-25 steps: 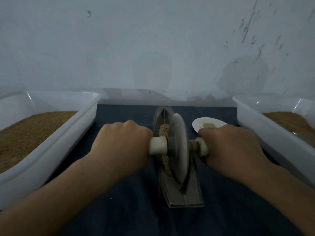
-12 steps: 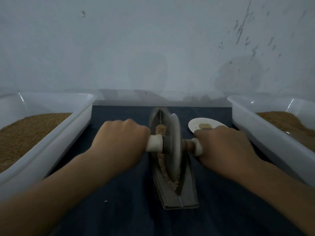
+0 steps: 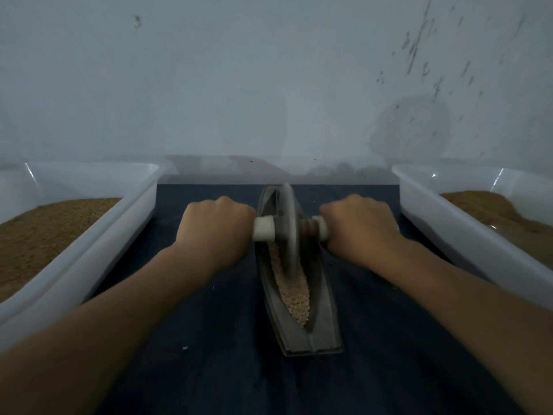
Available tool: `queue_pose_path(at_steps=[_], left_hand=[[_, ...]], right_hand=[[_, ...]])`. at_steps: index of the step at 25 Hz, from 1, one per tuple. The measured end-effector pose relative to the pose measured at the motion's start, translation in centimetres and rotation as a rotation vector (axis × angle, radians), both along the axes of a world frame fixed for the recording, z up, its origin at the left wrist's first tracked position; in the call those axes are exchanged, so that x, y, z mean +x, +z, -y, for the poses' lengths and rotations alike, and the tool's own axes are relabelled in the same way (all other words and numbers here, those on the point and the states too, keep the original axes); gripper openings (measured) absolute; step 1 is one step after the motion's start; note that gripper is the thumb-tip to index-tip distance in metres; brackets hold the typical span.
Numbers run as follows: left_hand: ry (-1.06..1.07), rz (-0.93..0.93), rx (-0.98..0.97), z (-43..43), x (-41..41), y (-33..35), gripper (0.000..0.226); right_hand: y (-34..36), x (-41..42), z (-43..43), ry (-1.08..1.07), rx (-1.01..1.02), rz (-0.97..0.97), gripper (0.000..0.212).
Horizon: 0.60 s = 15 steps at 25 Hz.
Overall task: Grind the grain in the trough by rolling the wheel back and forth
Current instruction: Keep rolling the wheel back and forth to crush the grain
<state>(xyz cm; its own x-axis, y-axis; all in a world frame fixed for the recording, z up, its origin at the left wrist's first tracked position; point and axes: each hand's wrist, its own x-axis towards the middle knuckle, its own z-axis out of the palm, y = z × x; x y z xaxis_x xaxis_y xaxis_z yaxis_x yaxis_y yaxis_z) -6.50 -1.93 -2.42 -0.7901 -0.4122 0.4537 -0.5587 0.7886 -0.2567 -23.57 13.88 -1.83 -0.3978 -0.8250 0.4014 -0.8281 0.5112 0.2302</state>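
Note:
A grey boat-shaped trough (image 3: pixel 324 330) lies lengthwise on the dark mat in front of me. A grey metal wheel (image 3: pixel 288 232) stands on edge in its far half, blurred by motion. Pale crushed grain (image 3: pixel 294 292) fills the groove on the near side of the wheel. A white axle handle (image 3: pixel 263 229) sticks out on each side of the wheel. My left hand (image 3: pixel 217 232) grips the left end and my right hand (image 3: pixel 362 230) grips the right end, knuckles up.
A white plastic tub (image 3: pixel 98 250) holding brown grain stands at the left, and a second white tub (image 3: pixel 466 235) with brown grain stands at the right. A pale wall (image 3: pixel 269 85) rises just behind the mat's far edge. The dark mat (image 3: pixel 227 354) lies between the tubs.
Both hands have pushed the wheel away from me toward the trough's far end, uncovering the grain in the near part. The small white dish behind my right hand is now hidden.

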Motion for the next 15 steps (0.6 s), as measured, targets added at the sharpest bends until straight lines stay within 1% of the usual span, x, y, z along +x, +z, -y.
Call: queue_pose_path(at_steps=[1,2,3,4,5,7,8,10,11,12,13,14,15], left_hand=[[-0.057,-0.032,-0.071,-1.1,1.5,-0.6,0.024],[-0.118,-0.047,-0.114,-2.1,2.9,-0.8,0.040],[-0.162,-0.088,-0.140,-2.6,3.9,-0.9,0.051],[-0.168,-0.110,-0.143,-2.4,4.1,-0.9,0.056],[-0.145,-0.091,-0.128,-2.2,3.7,-1.1,0.054],[-0.024,-0.035,-0.098,-1.4,1.7,-1.4,0.037],[0.018,-0.054,-0.068,-0.4,0.1,-1.2,0.025],[0.060,-0.040,0.008,1.1,-2.0,-0.1,0.005],[0.067,-0.029,0.058,1.4,-2.4,0.1,0.004],[0.062,-0.017,0.086,1.3,-2.3,0.1,0.006],[0.051,-0.009,0.084,0.9,-1.4,-0.1,0.007],[0.023,-0.018,0.060,0.3,-0.3,-0.6,0.013],[-0.028,-0.043,0.006,-0.4,1.0,-1.2,0.026]], right_hand=[[-0.8,0.7,-1.8,0.050,-0.036,-0.081,0.030],[-1.2,1.6,-3.6,0.091,-0.069,-0.153,0.031],[-1.3,1.9,-4.7,0.138,-0.118,-0.200,0.030],[-1.2,1.8,-5.0,0.155,-0.134,-0.209,0.029],[-1.0,1.6,-4.6,0.135,-0.111,-0.194,0.031],[-0.8,0.9,-2.0,0.040,-0.049,-0.106,0.034],[-0.6,0.2,-0.2,0.000,-0.045,-0.036,0.030],[0.4,-0.7,2.5,-0.037,-0.005,0.017,0.013],[0.7,-1.0,3.1,-0.044,0.010,0.022,0.009],[0.8,-1.1,2.9,-0.037,0.016,0.023,0.009],[0.7,-0.8,2.1,-0.017,0.016,0.012,0.014],[0.2,-0.5,0.9,0.024,-0.001,-0.027,0.023],[-0.6,-0.1,-0.5,0.073,-0.033,-0.096,0.032]])
